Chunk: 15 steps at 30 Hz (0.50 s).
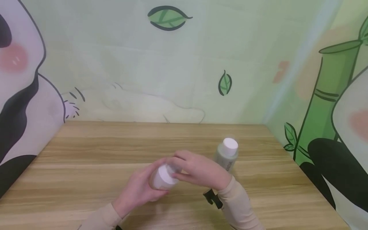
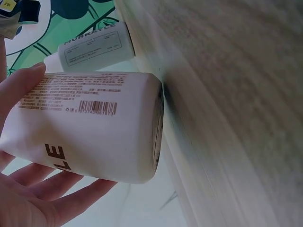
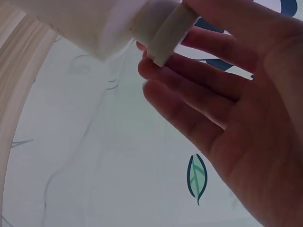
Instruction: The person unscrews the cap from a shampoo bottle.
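Observation:
My left hand [image 1: 136,190] grips a pale pinkish-white bottle [image 2: 94,125] with fingers and thumb around its body. In the left wrist view the bottle lies tilted, showing small print, a barcode and large letters; its base is near the table surface, but contact cannot be told. My right hand [image 1: 201,169] pinches a white cap [image 3: 173,35] at the bottle's neck, thumb on one side and fingers on the other. Whether the cap is fully seated on the neck is unclear. Behind the right wrist a second bottle [image 1: 227,155], pale grey-green with a white cap, stands upright.
Both hands are above a wood-grain table [image 1: 100,147]. A backdrop [image 1: 138,64] with leaves, bamboo and pandas rises behind its far edge and at the sides. A black mount [image 1: 212,198] sits at the right wrist.

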{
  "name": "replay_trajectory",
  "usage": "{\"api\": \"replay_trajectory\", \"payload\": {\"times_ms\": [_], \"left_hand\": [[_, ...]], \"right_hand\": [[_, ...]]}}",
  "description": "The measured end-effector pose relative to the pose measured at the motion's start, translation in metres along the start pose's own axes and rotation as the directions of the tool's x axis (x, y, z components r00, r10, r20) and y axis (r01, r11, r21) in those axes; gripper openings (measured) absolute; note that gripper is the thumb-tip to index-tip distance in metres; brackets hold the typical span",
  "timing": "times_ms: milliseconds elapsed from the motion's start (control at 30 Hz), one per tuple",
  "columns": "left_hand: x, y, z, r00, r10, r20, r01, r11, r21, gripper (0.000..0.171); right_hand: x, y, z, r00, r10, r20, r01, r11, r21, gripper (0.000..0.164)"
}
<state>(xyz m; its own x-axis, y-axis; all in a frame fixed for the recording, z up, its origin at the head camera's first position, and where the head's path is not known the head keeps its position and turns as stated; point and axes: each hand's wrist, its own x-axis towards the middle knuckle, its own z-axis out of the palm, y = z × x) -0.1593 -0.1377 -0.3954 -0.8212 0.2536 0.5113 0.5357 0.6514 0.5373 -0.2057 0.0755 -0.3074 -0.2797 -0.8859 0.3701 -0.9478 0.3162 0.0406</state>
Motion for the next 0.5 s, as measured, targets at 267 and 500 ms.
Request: {"api": "replay_trajectory", "payload": {"times_ms": [267,500], "left_hand": [[0.0009,0.0031,-0.0019,0.999,-0.054,0.011,0.054,0.997,-0.052,0.095],[0.0015,0.0016,-0.0022,0.999,-0.032,0.002,0.032,0.998,-0.060,0.096]], "right_hand": [[0.0025,-0.0015,0.0018,0.994,0.101,-0.030,-0.105,0.984,-0.144,0.043],[0.0047,-0.0014,0.0067,0.995,0.091,-0.050,-0.099,0.976,-0.193,0.041]]}}
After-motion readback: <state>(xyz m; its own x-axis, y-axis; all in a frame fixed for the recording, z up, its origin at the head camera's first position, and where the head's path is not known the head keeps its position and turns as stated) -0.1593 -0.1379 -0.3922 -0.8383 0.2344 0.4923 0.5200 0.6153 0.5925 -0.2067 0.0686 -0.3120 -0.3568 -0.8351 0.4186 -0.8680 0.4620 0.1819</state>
